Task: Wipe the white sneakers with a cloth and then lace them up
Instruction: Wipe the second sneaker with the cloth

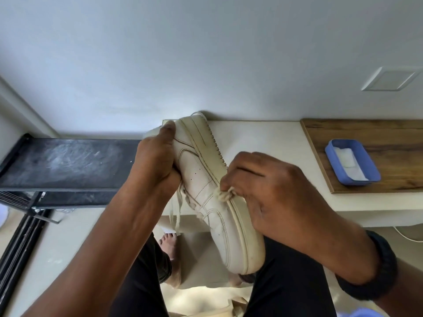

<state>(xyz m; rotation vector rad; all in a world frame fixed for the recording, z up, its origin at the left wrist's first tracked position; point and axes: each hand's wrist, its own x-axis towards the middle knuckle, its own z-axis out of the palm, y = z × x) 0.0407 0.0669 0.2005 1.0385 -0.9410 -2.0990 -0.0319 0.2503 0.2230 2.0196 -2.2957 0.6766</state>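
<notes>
A white sneaker point(210, 193) is held on its side in mid-air over my lap, sole to the right, toe pointing toward me. My left hand point(158, 161) grips its heel end, thumb over the back and fingers curled underneath. My right hand point(258, 181) pinches a small bunched cream cloth point(225, 194) and presses it against the sneaker's midsole. Loose white laces point(175, 211) hang down from the shoe below my left hand. A second sneaker is partly visible on the floor at the bottom edge point(238, 305).
A cream ledge point(263, 138) runs along the wall behind the shoe. On its wooden board point(366, 138) stands a blue tray point(352, 162) holding a white cloth. A black rack shelf point(68, 163) is at the left. My legs and a bare foot point(169, 243) are below.
</notes>
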